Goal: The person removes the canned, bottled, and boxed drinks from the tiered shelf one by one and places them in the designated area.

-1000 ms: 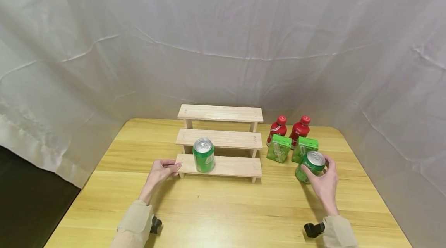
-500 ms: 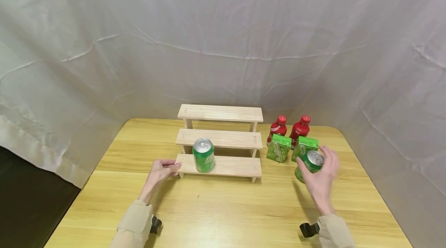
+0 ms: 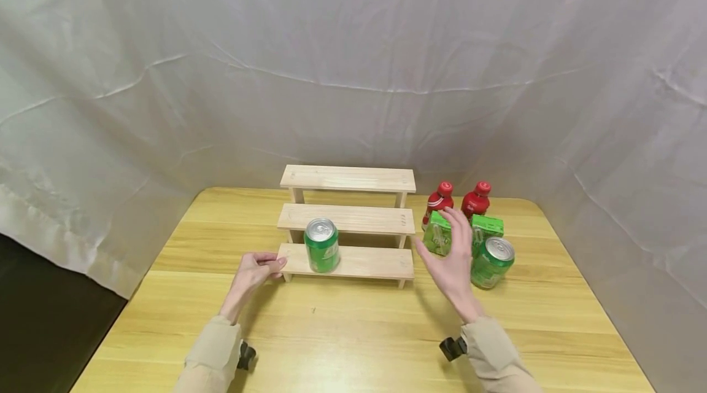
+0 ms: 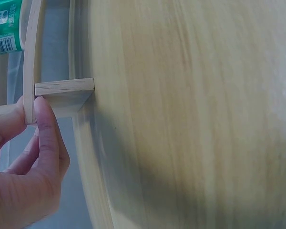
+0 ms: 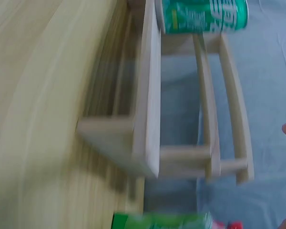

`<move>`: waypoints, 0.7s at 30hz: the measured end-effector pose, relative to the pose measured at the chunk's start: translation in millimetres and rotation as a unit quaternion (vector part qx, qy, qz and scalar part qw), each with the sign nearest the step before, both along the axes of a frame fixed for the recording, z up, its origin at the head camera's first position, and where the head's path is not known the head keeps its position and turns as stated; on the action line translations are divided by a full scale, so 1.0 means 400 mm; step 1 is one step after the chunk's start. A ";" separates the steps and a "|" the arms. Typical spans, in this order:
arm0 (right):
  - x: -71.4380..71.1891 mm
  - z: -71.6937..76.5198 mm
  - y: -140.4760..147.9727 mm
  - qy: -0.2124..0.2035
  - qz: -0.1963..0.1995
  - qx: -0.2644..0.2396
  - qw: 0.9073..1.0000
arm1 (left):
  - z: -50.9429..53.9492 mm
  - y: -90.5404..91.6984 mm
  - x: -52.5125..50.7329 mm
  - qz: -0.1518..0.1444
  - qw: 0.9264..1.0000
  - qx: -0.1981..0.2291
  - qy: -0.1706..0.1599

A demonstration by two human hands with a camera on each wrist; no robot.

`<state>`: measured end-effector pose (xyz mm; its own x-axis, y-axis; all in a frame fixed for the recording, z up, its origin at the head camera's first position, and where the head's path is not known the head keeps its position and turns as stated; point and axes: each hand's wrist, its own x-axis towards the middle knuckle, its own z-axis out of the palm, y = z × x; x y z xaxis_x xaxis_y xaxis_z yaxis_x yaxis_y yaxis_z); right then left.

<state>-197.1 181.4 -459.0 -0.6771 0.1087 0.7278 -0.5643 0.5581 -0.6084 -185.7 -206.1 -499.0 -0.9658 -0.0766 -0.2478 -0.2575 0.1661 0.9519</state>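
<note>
A three-tier wooden step shelf [image 3: 375, 264] stands on the table. Thumb and fingers of my left hand [image 3: 255, 270] pinch the left end of its lowest board; the left wrist view shows this grip on the board [image 4: 32, 71] up close. On that board, left of its middle, a green drink can [image 3: 322, 247] stands upright. My right hand [image 3: 455, 264] is held with fingers apart and nothing in it, in front of a green drink carton [image 3: 437, 234] that it partly covers. Just right of the hand a second green can [image 3: 491, 264] stands on the table.
Behind the cartons stand two red bottles [image 3: 439, 201] with red caps. Another green carton [image 3: 488, 225] sits behind the second can. Pale cloth [image 3: 353, 73] hangs around the wooden table [image 3: 342, 338] at the back and sides.
My right hand has let go of the second green can and moved left, to the front of the left carton. That can stays on the table. My left hand keeps its place.
</note>
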 end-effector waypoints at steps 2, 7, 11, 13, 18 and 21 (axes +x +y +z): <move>-0.004 0.008 -0.031 -0.003 0.025 0.001 1.000 | 0.000 0.001 0.000 0.002 1.000 0.003 -0.001; -0.011 0.024 -0.112 -0.017 0.070 0.007 0.997 | -0.003 0.000 -0.001 0.002 1.000 0.005 0.002; -0.014 0.031 -0.174 -0.031 0.103 0.008 0.994 | -0.001 -0.002 -0.001 -0.001 1.000 -0.001 0.003; -0.013 0.033 -0.201 -0.043 0.119 0.012 0.992 | 0.000 -0.003 -0.001 -0.004 1.000 -0.002 0.002; -0.010 0.028 -0.258 -0.084 0.155 0.021 0.984 | 0.001 -0.004 -0.003 -0.009 1.000 0.001 -0.001; -0.011 0.021 -0.287 -0.110 0.170 0.025 0.979 | 0.003 -0.002 -0.002 -0.006 1.000 -0.002 -0.003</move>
<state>-201.4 66.5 -450.7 -0.8087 -0.1834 0.5589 -0.5815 0.3927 -0.7125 -186.6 -207.0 -498.0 -0.9654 -0.0651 -0.2526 -0.2602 0.1729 0.9500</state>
